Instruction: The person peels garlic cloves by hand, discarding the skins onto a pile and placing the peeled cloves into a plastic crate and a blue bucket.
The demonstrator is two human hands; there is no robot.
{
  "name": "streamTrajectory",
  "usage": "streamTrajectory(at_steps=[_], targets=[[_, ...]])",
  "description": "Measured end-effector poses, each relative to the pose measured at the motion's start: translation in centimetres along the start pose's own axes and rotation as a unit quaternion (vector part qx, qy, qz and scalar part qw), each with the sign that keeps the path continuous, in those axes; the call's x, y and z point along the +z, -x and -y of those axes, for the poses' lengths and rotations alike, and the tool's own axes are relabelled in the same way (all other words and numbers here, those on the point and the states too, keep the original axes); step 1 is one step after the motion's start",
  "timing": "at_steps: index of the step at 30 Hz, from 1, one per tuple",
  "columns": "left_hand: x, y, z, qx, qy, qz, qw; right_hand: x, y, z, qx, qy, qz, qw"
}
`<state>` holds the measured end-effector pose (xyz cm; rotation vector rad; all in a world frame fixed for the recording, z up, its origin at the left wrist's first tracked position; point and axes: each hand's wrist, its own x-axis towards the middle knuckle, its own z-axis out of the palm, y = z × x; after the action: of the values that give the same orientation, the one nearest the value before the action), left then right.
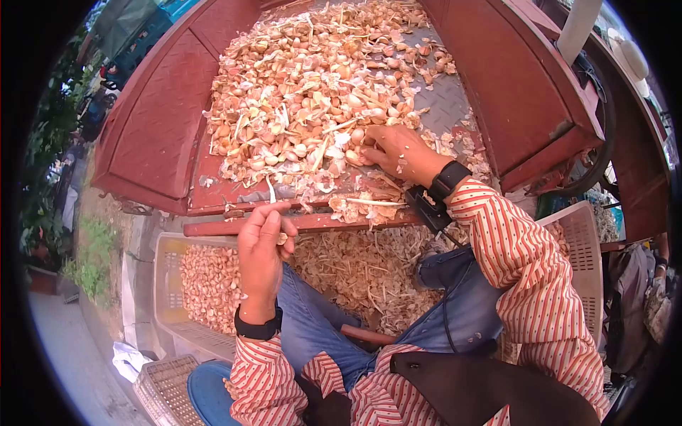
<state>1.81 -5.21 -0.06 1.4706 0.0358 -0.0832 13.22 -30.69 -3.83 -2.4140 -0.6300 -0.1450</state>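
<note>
A large heap of garlic cloves and bulbs [305,92], mixed with papery skins and dry stalks, lies on a red metal cart bed [153,117]. My right hand [401,153] reaches to the near right side of the heap, its fingers curled against a piece of garlic. My left hand [266,238] is raised at the bed's front edge, left of centre, with thumb and fingers bent together. A small pale piece shows between its fingers, and a thin white stalk stands just above them. Both wrists wear black bands.
Below the bed's edge, a plastic crate [167,284] at the left holds many separated cloves [209,284]. Skins and stalks [369,273] lie between my legs. Another crate [586,248] stands at the right. A woven basket [167,390] and a blue round object [209,394] are at lower left.
</note>
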Motion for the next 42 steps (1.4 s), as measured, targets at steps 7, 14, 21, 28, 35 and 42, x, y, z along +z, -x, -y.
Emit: streamTrajectory(at_steps=[7,14,21,28,35,42], targets=[[5.6,-0.1,2.8,0.371,-0.376,0.068,0.846,-0.8,1.8,0.9,-0.022,-0.022,-0.014,0.999],[-11.5,0.9,4.0,0.138,-0.46,-0.261,0.837,-1.3,3.1,3.6,-0.047,-0.121,-0.029,0.991],[2.1,2.0,0.6,0.045,-0.107,-0.024,0.993,0.4,3.8,7.1,-0.084,-0.168,-0.027,0.982],[7.8,0.0,6.4,0.095,0.011,0.016,0.995,1.6,5.2,7.5,-0.034,-0.225,-0.009,0.974],[6.6,0.4,5.2,0.055,0.15,0.052,0.986,0.6,3.8,4.8,0.069,-0.37,-0.014,0.926],[8.1,1.3,4.9,0.074,0.197,0.012,0.978,-0.7,5.0,7.1,-0.095,-0.154,-0.023,0.983]])
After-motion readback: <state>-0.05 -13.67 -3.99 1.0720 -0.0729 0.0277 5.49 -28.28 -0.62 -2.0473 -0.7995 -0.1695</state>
